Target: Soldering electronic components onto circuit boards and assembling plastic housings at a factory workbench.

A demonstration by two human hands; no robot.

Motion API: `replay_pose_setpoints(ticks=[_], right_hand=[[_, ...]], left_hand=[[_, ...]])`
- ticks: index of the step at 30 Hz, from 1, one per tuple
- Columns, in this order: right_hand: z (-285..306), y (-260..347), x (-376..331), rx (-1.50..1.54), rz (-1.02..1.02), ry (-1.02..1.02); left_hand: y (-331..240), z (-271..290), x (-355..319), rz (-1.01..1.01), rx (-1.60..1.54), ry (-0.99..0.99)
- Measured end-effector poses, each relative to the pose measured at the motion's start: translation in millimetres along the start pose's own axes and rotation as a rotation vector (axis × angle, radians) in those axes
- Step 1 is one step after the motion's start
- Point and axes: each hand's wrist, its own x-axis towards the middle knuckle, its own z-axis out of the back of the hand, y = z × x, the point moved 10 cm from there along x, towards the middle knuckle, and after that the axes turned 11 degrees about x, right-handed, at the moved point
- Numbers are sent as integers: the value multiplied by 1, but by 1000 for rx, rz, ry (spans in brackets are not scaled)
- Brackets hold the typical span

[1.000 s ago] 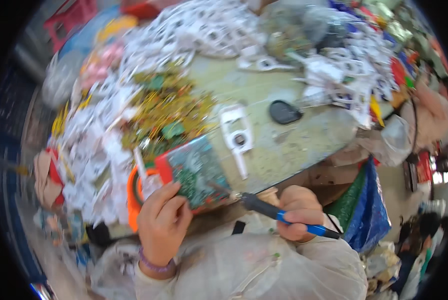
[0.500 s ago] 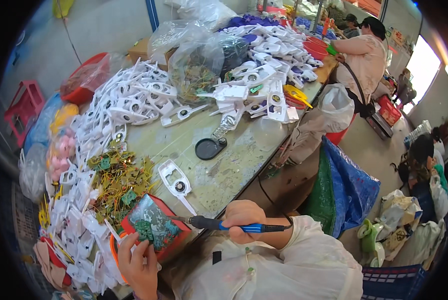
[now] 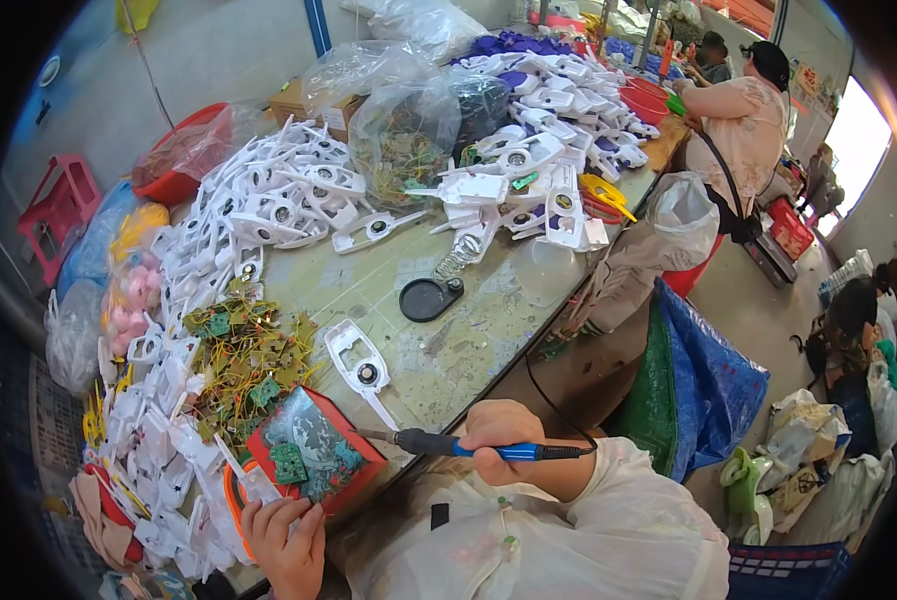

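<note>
In my right hand (image 3: pixel 503 435) is a soldering iron (image 3: pixel 458 444) with a blue and black handle, gripped in closed fingers. Its metal tip points left, at the edge of a red box (image 3: pixel 366 462) with a worn grey top. On that top lies a small green circuit board (image 3: pixel 288 463). My left hand (image 3: pixel 286 540) is just below the board, fingers bent together beside an orange ring-shaped rim (image 3: pixel 236 505) and white parts; what they hold, if anything, is hidden. A white plastic housing (image 3: pixel 356 362) with a round speaker-like disc lies on the table beyond the box.
Wired circuit boards (image 3: pixel 243 355) are heaped left of the box, among piles of white housings (image 3: pixel 288 190). A black round holder with a coil (image 3: pixel 430 298) stands mid-table. A blue and green sack (image 3: pixel 708 380) is right of the table; a person (image 3: pixel 738 110) works at the far end.
My left hand has drawn down off the circuit board, its fingers now bent near the orange rim. The soldering iron has stayed almost in place, and the view has shifted slightly.
</note>
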Motion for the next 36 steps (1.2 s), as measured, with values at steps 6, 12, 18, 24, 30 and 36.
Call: replay_pose_setpoints(ticks=[6,12,18,24,30,36], right_hand=[[3,-3,-3,16,-3,-11],[13,-10,-10,145,3,-171],[4,-15,-14,46,-66,-150],[4,-22,-15,13,-119,-145],[-3,-25,-6,85,-100,-113],[-20,-21,11,104,-95,-8]], left_hand=[[7,2,-4,22,-37,-99],[30,0,-2,204,-166,-243],[47,-16,1,440,-363,-197],[45,-3,15,390,-318,-243],[49,-10,23,442,-262,-154],[47,-6,26,432,-212,-99]])
